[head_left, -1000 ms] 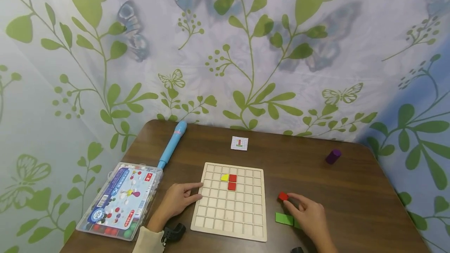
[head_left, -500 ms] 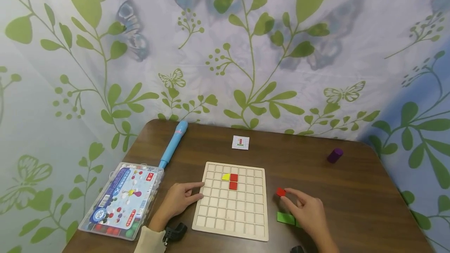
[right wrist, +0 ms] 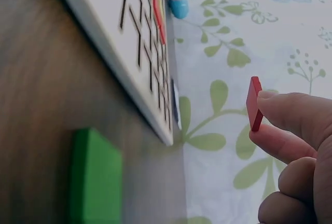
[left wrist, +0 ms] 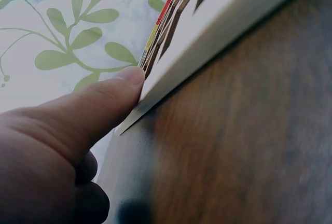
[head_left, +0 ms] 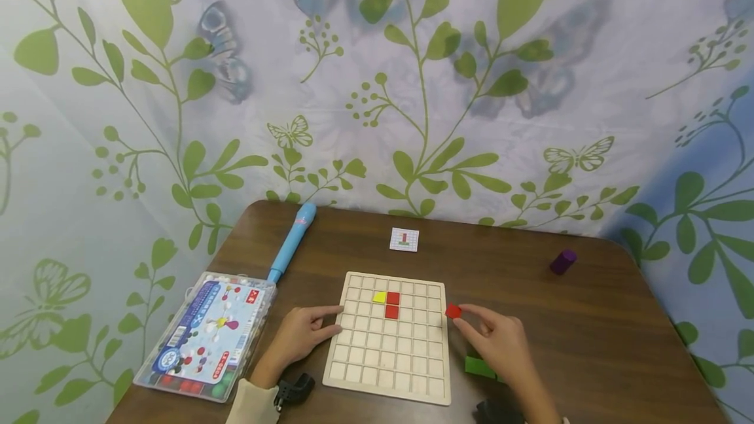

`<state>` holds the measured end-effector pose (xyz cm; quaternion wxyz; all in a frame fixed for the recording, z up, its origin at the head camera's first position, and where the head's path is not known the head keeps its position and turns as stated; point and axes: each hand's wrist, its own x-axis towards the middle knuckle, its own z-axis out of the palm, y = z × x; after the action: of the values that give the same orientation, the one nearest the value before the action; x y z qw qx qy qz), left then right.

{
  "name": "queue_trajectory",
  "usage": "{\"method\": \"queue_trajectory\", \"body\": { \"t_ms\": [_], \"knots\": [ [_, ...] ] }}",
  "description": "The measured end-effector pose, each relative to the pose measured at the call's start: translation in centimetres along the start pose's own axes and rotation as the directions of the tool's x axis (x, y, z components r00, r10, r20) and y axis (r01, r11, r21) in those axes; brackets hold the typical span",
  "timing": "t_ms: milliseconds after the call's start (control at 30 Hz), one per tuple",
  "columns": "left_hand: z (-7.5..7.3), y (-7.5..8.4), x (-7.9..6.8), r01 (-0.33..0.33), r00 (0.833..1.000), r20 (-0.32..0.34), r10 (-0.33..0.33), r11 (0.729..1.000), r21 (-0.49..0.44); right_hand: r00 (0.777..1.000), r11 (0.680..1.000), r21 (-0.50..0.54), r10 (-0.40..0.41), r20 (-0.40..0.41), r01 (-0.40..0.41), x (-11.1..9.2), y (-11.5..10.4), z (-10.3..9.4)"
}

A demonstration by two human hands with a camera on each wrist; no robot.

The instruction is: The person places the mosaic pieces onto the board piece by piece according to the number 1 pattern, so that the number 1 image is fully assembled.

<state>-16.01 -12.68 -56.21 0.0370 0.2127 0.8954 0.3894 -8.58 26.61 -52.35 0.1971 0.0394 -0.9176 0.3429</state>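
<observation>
My right hand (head_left: 497, 342) pinches a red square tile (right wrist: 253, 103) between thumb and index finger, raised at the right edge of the wooden grid board (head_left: 383, 360). Two red tiles (head_left: 391, 311), one above the other, and a yellow tile (head_left: 379, 297) with a slanted side sit in the board's upper cells. At the board's left edge, my left hand (head_left: 303, 335) rests with index finger and thumb extended against the rim. Green tiles (head_left: 480, 367) lie on the table under my right wrist, partly hidden by it.
A small card (head_left: 404, 239) with a printed grid picture lies behind the board. To the left are a clear plastic case (head_left: 206, 335) of coloured balls and a light blue stick-like object (head_left: 292, 241). A purple cylinder (head_left: 563, 262) stands at the back right.
My right hand has lifted the red tile and carried it left, from beside the green tiles to the board's right edge. The left hand has stayed in place.
</observation>
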Motion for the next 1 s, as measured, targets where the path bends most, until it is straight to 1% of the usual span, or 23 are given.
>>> {"method": "queue_trajectory", "body": {
  "t_ms": [100,233,333,500,633,733,867,1000],
  "knots": [
    [0.0,0.1,-0.1,-0.003,1.000,-0.004,0.003,1.000,-0.004,1.000,1.000,0.024,-0.005,0.000,0.005,0.4,-0.5,0.2],
    [0.0,0.1,-0.2,-0.003,1.000,-0.007,0.003,1.000,-0.009,0.999,0.997,0.053,-0.051,-0.016,0.052,1.0,-1.1,0.7],
    [0.1,0.1,-0.1,0.003,1.000,-0.003,-0.003,1.000,-0.004,0.997,0.996,0.054,-0.068,-0.022,0.070,1.4,-1.6,0.9],
    [0.1,0.0,0.1,-0.003,1.000,-0.001,0.003,1.000,-0.006,0.998,0.997,0.041,-0.066,0.002,0.066,2.4,-2.4,1.0],
    [0.2,-0.1,0.1,0.000,1.000,0.001,0.000,1.000,-0.019,0.995,0.993,0.057,-0.102,0.004,0.102,3.3,-3.2,1.3],
    [0.2,0.0,0.1,0.003,1.000,0.003,-0.003,1.000,-0.026,0.995,0.992,0.084,-0.098,0.025,0.096,3.7,-3.8,1.6],
    [0.2,0.0,0.1,0.001,1.000,0.005,-0.001,1.000,-0.027,0.996,0.992,0.111,-0.074,0.057,0.068,3.8,-4.6,2.2],
    [0.1,0.0,0.1,0.001,1.000,0.000,-0.001,1.000,-0.020,0.994,0.987,0.139,-0.090,0.065,0.080,3.9,-5.0,2.9]
  ]
}}
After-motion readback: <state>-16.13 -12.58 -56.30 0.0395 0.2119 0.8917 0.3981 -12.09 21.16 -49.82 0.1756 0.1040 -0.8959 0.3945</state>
